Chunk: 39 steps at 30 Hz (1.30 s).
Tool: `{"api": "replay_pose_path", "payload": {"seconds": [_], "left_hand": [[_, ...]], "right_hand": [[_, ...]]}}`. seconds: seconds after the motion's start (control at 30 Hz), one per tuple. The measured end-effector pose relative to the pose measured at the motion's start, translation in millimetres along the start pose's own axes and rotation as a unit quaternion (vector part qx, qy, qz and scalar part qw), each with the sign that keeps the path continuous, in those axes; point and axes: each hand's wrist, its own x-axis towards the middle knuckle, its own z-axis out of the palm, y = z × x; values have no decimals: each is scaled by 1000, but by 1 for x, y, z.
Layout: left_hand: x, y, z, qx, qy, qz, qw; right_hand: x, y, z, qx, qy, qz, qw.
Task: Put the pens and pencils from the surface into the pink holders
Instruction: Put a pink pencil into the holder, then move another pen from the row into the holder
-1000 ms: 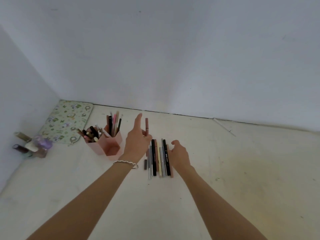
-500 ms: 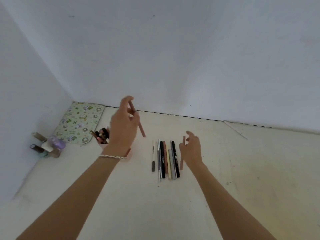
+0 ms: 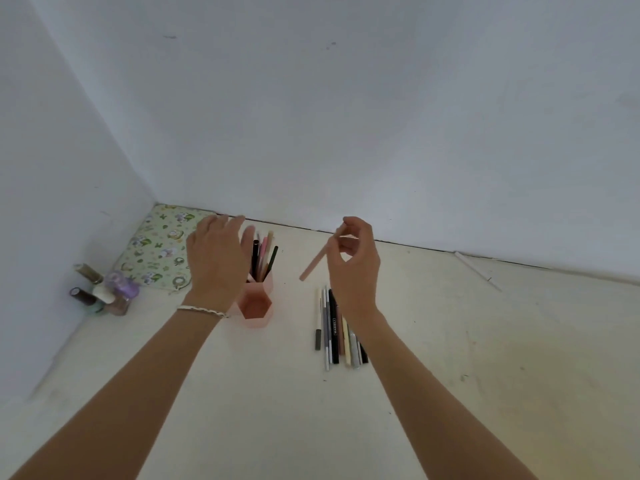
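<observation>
Nearest, at centre frame, a row of pens and pencils lies on the pale surface, long axes running from near to far, close together and side by side; open room lies to the right. Left of them stand the pink holders (pens upright in the rear one). The right hand pinches a pink pencil aloft, slanting down-left; the left hand, fingers spread and empty, hovers beside the holders, near the wall edge.
</observation>
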Motion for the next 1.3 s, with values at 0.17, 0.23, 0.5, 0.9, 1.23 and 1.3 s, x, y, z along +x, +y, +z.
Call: {"api": "replay_pose_path", "payload": {"seconds": [0.17, 0.23, 0.5, 0.9, 1.23, 1.3], "left_hand": [[7, -6, -32, -91, 68, -3, 994], [3, -5, -39, -123, 63, 2, 990], [-20, 16, -40, -189, 60, 14, 980], [-85, 72, 103, -107, -301, -110, 941], [-78, 83, 105, -177, -237, -96, 950], [-71, 81, 91, -219, -221, -72, 948]], "right_hand": [[-17, -4, 48, 7, -44, -57, 997], [-23, 4, 63, -20, -78, -63, 995], [-36, 38, 63, -235, -72, -215, 945], [-4, 57, -102, -244, 55, -60, 966], [-11, 90, -100, -271, -74, 106, 954], [-12, 97, -85, -296, -123, 139, 937]]}}
